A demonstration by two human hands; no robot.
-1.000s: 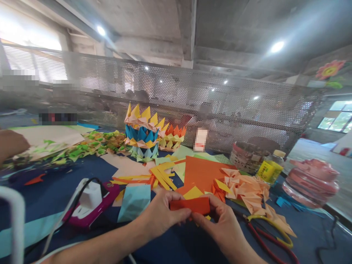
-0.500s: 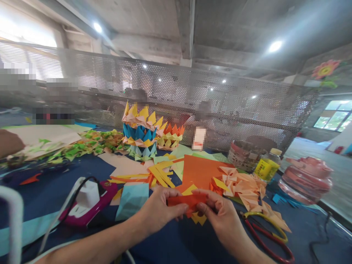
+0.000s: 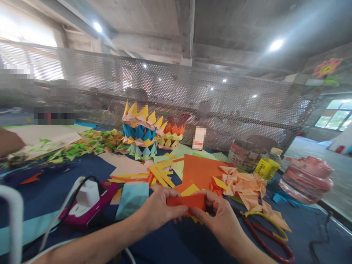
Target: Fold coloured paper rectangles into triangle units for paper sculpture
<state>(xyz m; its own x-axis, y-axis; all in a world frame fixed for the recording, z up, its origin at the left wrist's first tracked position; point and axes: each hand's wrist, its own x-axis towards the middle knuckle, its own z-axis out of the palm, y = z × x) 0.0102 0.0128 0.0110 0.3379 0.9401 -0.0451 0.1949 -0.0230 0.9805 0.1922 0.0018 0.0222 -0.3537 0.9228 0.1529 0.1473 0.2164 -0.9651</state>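
Observation:
A small folded piece of orange paper [image 3: 184, 201] is held above the dark blue tabletop. My left hand [image 3: 162, 207] pinches its left end between thumb and fingers. My right hand [image 3: 216, 212] grips the right end, its thumb along the lower edge. Yellow paper pieces [image 3: 191, 190] lie just behind and below it, partly hidden by my hands. Beyond them is a large orange sheet [image 3: 202, 168]. Folded peach paper pieces [image 3: 243, 183] are heaped to the right. Scissors [image 3: 271, 234] with red and yellow handles lie beside my right forearm. A light blue paper stack [image 3: 133, 200] is left of my left hand.
A stacked paper crown-like basket [image 3: 143, 134] stands at the back. A magenta power strip [image 3: 88, 209] with cables is on the left. A drink bottle [image 3: 268, 165] and pink jug [image 3: 306, 179] stand right. Another person's hand [image 3: 11, 143] shows at far left.
My right thumb has slid left along the lower edge of the orange paper, toward my left thumb. My left hand stays nearly in place.

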